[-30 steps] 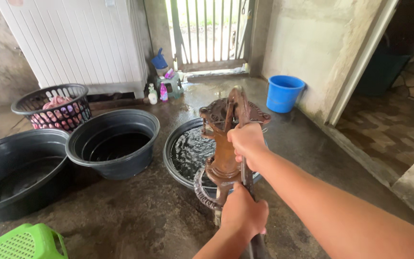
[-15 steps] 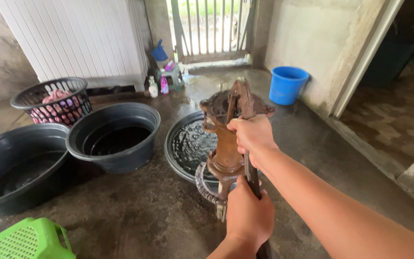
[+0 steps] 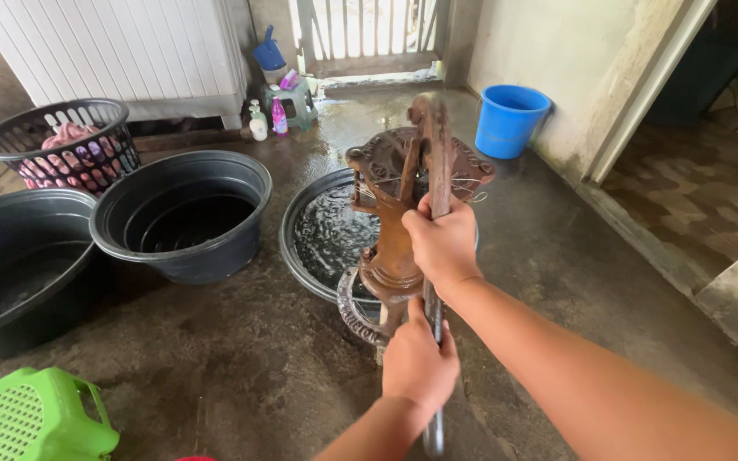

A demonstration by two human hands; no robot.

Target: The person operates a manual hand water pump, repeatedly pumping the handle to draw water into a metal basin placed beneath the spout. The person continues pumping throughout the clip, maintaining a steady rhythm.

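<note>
Pump (image 3: pixel 390 248), old, brown and rusty, is standing on the wet floor (image 3: pixel 241 358) right in front of the person, with its long handle (image 3: pixel 433 145) sticking up high, close to upright. The right hand (image 3: pixel 443 243) is wrapping around the handle near the middle, fingers closed tight on it. The left hand (image 3: pixel 418 363) is gripping the same handle lower down, near its end, fingers closed around it too. A round basin (image 3: pixel 301 256) is sitting just behind the pump, under its spout, and the water in it is rippling. It looks like the person is pumping water, and the handle is sitting at the top of a stroke. I think the next move is calling for a steady pull down and toward the body, with both hands holding firm so they are not sliding on the metal. The floor is looking slippery, so feet are needing to be planted well. A black tub (image 3: pixel 181 256) is sitting to the left of the basin, touching a bigger black tub (image 3: pixel 10 282). A dark basket (image 3: pixel 53 145) with clothes in it is standing behind them. A blue bucket (image 3: pixel 510 119) is waiting by the wall, well apart from the pump, and a green basket (image 3: pixel 27 418) is lying near the bottom corner.
</note>
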